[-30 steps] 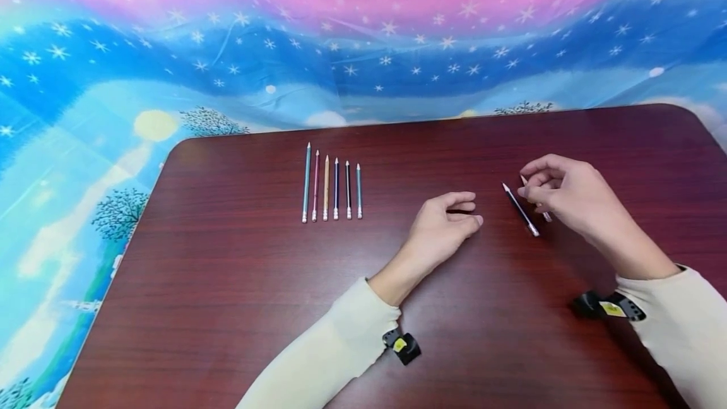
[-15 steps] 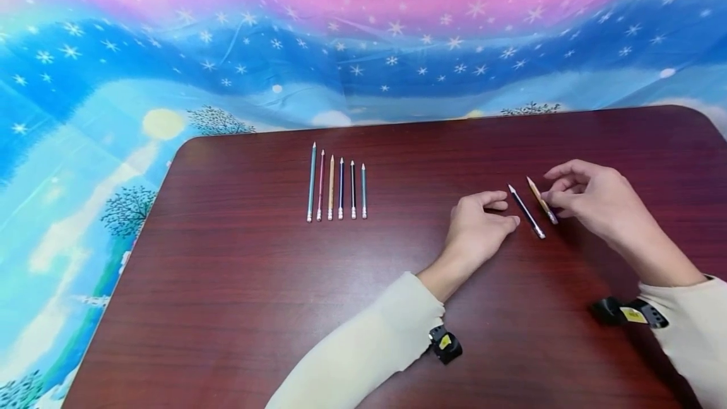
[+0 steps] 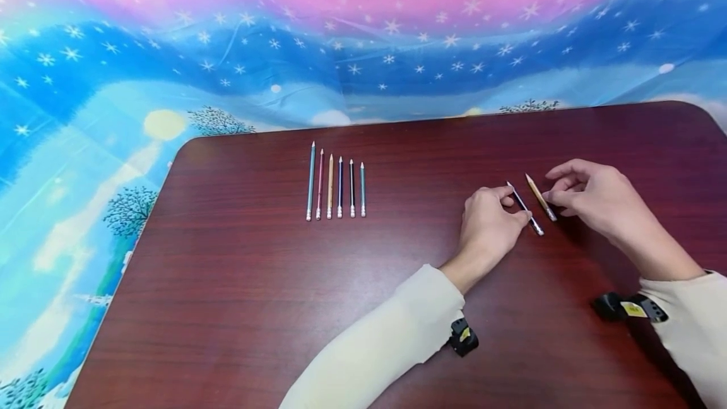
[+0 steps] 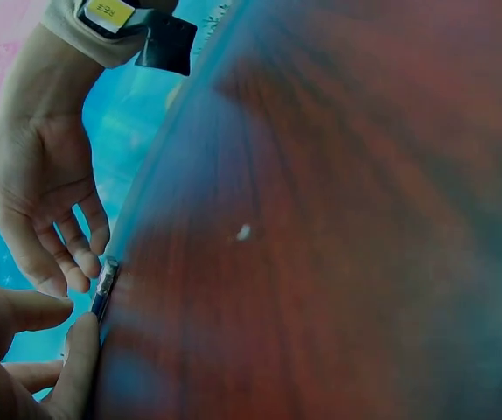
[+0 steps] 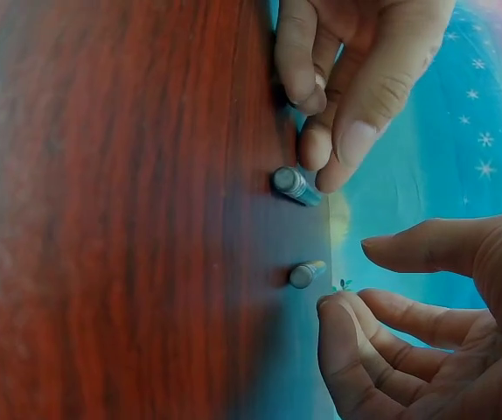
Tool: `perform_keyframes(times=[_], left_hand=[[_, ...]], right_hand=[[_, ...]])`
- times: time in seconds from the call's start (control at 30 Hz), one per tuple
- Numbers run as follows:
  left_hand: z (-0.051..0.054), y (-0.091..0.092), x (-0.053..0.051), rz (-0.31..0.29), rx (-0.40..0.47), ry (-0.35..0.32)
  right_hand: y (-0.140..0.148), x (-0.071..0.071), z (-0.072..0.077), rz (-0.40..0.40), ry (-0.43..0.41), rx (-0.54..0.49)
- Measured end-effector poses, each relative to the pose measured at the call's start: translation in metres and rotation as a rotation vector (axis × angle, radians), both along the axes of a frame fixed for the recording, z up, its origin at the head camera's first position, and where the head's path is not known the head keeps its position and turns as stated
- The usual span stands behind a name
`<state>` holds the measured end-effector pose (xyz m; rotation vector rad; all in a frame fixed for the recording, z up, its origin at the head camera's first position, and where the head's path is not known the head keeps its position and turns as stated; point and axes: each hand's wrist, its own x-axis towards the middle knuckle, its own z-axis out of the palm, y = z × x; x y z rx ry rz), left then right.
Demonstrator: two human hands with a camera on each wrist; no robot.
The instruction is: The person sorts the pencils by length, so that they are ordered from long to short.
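My left hand [image 3: 490, 223] is over a dark pencil [image 3: 521, 204] at the right of the table, its thumb at the pencil's side. In the left wrist view thumb and forefinger stand apart by this pencil [image 4: 104, 284]. A shorter yellow pencil [image 3: 539, 196] lies beside it, roughly parallel. My right hand [image 3: 593, 197] hovers just right of the yellow pencil. In the right wrist view its thumb and fingers [image 5: 343, 346] are spread, holding nothing, near the yellow pencil's eraser end [image 5: 305, 274]. Whether the left fingertips press the dark pencil is partly hidden.
Left of centre, several pencils [image 3: 341, 188] lie side by side, longest at left and shortest at right, tips pointing away. They rest on the dark red wooden table [image 3: 238, 308]. A snowflake-patterned cloth [image 3: 341, 49] hangs behind the far edge.
The left hand has moved right to the dark pencil. The right hand has come away from the yellow pencil, drawing slightly right. The row of pencils is unchanged.
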<state>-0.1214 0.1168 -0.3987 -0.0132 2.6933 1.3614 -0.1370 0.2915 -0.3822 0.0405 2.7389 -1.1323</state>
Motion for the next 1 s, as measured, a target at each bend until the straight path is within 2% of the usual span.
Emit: perform_keyframes(times=[0.27,0.4,0.53,0.73,1.0], left_hand=[[0.004,0.010,-0.005,-0.040,-0.218,0.060],[0.006,0.017,-0.006,-0.036,-0.306,0.051],[0.006,0.023,-0.008,-0.035,-0.352,0.035],[0.005,0.027,-0.010,-0.040,-0.371,0.043],[0.008,0.013,-0.010,-0.075,-0.260,0.005]], right_hand=[[0.000,-0.001,-0.001,0.003,0.001,-0.012],[0.001,0.000,-0.002,0.008,0.003,-0.015],[0.001,0.000,-0.003,0.007,0.007,-0.006],[0.002,0.001,-0.003,0.002,0.007,0.000],[0.003,0.002,-0.004,0.000,-0.001,0.008]])
